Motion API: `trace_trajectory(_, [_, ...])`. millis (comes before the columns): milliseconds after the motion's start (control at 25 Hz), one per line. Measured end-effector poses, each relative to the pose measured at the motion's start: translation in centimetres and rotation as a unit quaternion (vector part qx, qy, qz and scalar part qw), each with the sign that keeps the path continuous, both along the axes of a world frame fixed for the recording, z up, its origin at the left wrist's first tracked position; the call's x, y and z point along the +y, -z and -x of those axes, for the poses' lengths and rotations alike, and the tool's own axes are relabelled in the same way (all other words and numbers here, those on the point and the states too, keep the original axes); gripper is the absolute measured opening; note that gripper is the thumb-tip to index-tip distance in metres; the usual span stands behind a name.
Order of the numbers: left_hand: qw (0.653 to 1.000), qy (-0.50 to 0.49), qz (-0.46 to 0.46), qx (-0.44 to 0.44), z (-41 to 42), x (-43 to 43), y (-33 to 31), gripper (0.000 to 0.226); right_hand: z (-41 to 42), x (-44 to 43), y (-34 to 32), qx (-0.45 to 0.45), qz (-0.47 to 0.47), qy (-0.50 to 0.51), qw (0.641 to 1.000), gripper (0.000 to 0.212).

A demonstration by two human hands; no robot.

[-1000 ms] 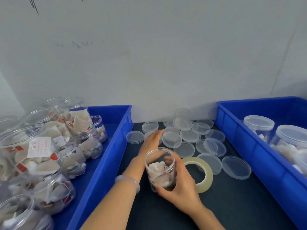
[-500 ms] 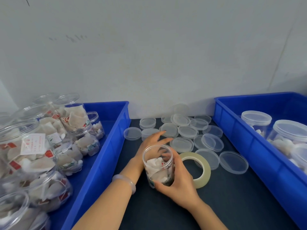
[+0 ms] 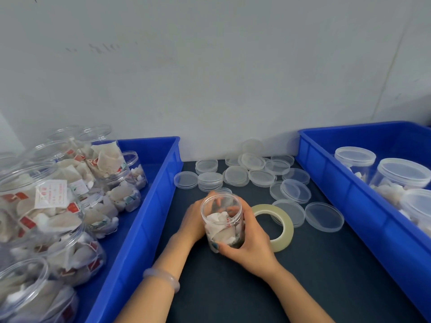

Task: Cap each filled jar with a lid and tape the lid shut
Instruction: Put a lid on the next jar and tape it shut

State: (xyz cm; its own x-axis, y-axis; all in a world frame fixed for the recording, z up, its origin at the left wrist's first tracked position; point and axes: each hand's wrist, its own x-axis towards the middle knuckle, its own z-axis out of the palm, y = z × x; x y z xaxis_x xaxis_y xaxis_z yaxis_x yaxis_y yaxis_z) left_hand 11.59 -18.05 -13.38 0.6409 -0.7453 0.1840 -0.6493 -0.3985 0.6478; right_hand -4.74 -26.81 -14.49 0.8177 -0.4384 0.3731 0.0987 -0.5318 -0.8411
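An open clear jar (image 3: 222,223), partly filled with white packets, stands on the dark table. My right hand (image 3: 250,243) grips its right and near side. My left hand (image 3: 194,220) curls behind the jar's far left side and pinches a small clear lid (image 3: 222,190), whose edge shows just above the jar's rim. A roll of clear tape (image 3: 283,226) lies flat just right of my right hand. Several loose clear lids (image 3: 254,176) are spread over the table behind the jar.
A blue bin (image 3: 149,206) on the left holds several open filled jars (image 3: 58,206). On the right, another blue bin (image 3: 345,197) holds lidded jars (image 3: 404,173). A grey wall rises just behind the lids.
My left hand reached out to the lids behind the jar, then drew back to the jar's rim with a lid. My right hand kept its grip on the jar.
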Motion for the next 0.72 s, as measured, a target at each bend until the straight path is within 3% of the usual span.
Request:
trace_trajectory(80, [0.998,-0.046,0.04,0.004,0.4,0.4,0.0,0.019,0.1,0.0,0.0,0.002,-0.001,0.001,1.0,0.094])
trace_trajectory(200, [0.974,-0.128,0.181,0.045,1.2,0.5,-1.2,0.021,0.2,-0.1,0.0,0.01,-0.006,-0.002,1.0,0.097])
trace_trajectory(280, [0.915,-0.174,0.352,0.095,2.0,1.0,-2.8,0.019,0.2,-0.1,0.1,0.017,-0.01,-0.004,1.0,0.098])
trace_trajectory(360, [0.817,-0.177,0.518,0.181,2.7,2.3,-4.7,0.015,0.2,-0.2,0.2,0.023,-0.01,-0.007,1.0,0.1])
trace_trajectory(400, [0.786,-0.17,0.551,0.222,2.8,3.0,-5.6,0.017,0.2,-0.2,0.2,0.024,-0.01,-0.009,1.0,0.1])
trace_trajectory(440, [0.782,-0.153,0.544,0.263,3.0,3.4,-6.4,0.018,0.2,-0.2,0.2,0.025,-0.01,-0.009,1.0,0.101])
trace_trajectory(480, [0.807,-0.132,0.497,0.292,3.3,3.6,-7.1,0.018,0.2,-0.2,0.1,0.023,-0.009,-0.009,1.0,0.1])
trace_trajectory(520, [0.853,-0.113,0.418,0.291,3.7,3.4,-7.6,0.017,0.2,-0.1,0.0,0.022,-0.008,-0.009,1.0,0.098])
trace_trajectory(600, [0.94,-0.065,0.253,0.219,4.4,2.4,-8.1,0.018,0.2,-0.1,-0.1,0.02,-0.006,-0.005,1.0,0.09])
trace_trajectory(720, [0.99,-0.025,0.096,0.103,4.7,0.6,-8.5,0.025,0.2,-0.2,0.0,0.019,-0.005,0.003,1.0,0.083])
